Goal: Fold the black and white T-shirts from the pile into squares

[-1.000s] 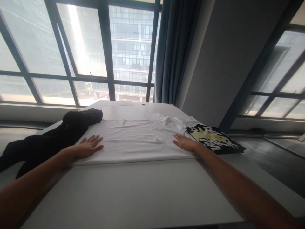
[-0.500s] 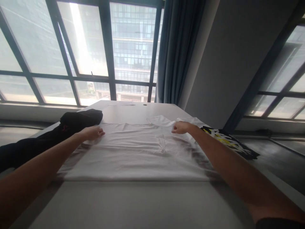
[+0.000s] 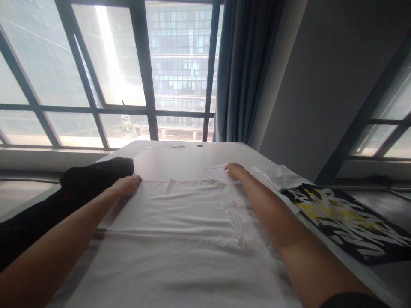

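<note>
White cloth (image 3: 173, 265) now nearer, right hand (image 3: 236, 172) at far edge

Right hand (image 3: 236, 172) at white garment (image 3: 173, 214) (wrinkled); left hand (image 3: 127, 185) beside black garment (image 3: 93, 176).

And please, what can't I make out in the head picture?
In the head view:
White cloth: near end, cut by bottom edge.
Black cloth and printed cloth: outer ends, cut by side edges.
Left hand: any grip, hidden by the hand itself.
Pale sheet on table: any markings, too small.
</note>
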